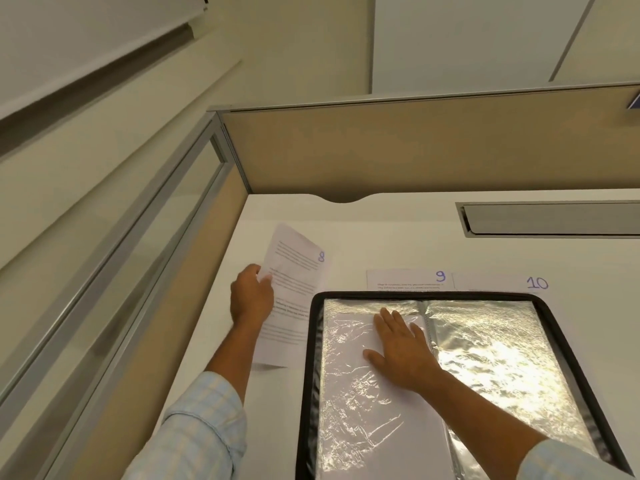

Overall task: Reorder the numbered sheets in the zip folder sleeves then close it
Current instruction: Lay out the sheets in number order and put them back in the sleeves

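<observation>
White desk in a tan cubicle, left hand pinching sheet 8, open zip folder just beside, right hand spread flat on its left sleeve, sheet 9 and sheet 10 poking out past its far edge

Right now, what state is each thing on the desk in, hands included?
zip folder: open, flat on the desk.
sheet 8: pinched by the left hand, partly lifted.
sheet 9: flat on the desk, behind the folder.
sheet 10: flat, beside sheet 9.
right hand: flat, pressing the left plastic sleeve.
</observation>
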